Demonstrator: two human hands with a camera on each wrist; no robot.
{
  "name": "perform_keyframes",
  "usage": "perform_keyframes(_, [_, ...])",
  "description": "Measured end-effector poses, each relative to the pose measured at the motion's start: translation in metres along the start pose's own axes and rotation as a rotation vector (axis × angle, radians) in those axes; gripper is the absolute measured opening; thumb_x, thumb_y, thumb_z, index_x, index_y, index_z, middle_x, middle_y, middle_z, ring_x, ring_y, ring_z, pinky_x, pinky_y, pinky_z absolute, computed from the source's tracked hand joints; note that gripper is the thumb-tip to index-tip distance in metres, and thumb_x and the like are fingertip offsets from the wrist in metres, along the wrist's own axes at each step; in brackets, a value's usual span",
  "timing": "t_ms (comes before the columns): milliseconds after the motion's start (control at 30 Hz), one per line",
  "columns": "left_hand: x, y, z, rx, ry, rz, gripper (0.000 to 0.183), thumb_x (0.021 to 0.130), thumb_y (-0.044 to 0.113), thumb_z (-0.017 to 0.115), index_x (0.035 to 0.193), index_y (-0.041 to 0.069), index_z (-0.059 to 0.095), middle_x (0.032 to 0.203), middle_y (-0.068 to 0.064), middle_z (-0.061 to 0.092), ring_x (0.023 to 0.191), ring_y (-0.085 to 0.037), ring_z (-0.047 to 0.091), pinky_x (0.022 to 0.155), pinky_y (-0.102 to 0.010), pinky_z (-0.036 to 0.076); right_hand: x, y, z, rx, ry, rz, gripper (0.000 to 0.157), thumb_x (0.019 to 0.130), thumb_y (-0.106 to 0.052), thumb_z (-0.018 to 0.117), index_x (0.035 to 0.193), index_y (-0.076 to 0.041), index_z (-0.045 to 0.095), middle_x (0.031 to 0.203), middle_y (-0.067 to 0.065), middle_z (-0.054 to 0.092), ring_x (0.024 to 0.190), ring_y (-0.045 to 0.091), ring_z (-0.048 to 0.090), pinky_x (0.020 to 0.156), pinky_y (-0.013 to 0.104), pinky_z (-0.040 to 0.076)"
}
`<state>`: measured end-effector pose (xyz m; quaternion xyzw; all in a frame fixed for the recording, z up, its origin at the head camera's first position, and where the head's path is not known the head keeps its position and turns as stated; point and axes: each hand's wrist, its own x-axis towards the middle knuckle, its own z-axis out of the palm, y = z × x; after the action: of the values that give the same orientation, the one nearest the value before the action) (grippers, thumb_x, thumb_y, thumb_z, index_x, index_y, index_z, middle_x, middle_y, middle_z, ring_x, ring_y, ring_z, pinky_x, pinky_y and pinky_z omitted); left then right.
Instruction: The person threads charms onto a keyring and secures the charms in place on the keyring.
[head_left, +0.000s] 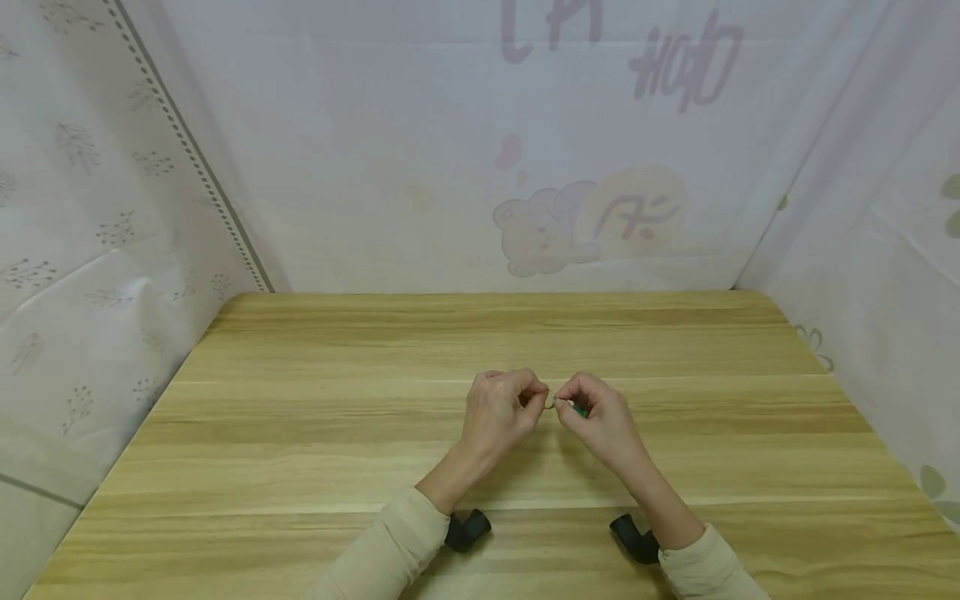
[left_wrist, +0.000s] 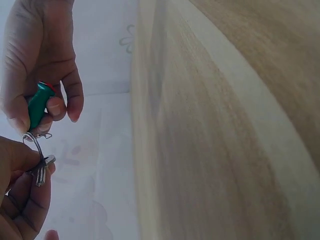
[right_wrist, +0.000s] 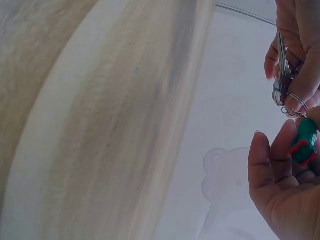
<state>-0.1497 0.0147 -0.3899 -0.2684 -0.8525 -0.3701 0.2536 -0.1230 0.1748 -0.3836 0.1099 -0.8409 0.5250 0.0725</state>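
Below frame centre, the left hand (head_left: 498,412) pinched keys (left_wrist: 41,175), the right hand (head_left: 606,421) a green charm (left_wrist: 37,106); the ring (left_wrist: 37,143), its hold unclear, risked swinging loose if either grip slipped.

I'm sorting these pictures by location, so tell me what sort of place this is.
Probably a makeshift booth set up for tabletop work: pale printed sheets rise on three sides of a wood-grain table, and the back sheet shows a cartoon bear.

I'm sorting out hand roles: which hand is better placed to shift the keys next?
Probably the left: the left hand pinches the keys, while the right hand is occupied holding the green charm.
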Motion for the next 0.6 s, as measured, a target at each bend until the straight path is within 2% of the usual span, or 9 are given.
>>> perform_keyframes(333, [0.0012,0.0004,-0.0002,-0.010,-0.014,-0.012,0.011,0.074,0.001,0.072,0.069,0.011,0.070,0.060,0.004,0.067,0.049,-0.004,0.058,0.073,-0.029,0.052,-0.0016,0.0002,0.0007,-0.060,0.040,-0.106,0.018,0.079,0.009,0.060,0.079,-0.008,0.060,0.073,0.000,0.056,0.062,0.007,0.045,0.053,0.019,0.040])
perform_keyframes(600, [0.0019,0.0011,-0.0011,-0.063,-0.042,-0.046,0.010,0.075,0.000,0.071,0.071,0.009,0.070,0.061,0.003,0.067,0.049,-0.004,0.058,0.050,-0.010,0.042,-0.0029,0.0005,0.0000,-0.062,0.039,-0.109,0.017,0.081,0.008,0.060,0.080,-0.009,0.059,0.074,0.000,0.056,0.061,0.007,0.045,0.052,0.020,0.040])
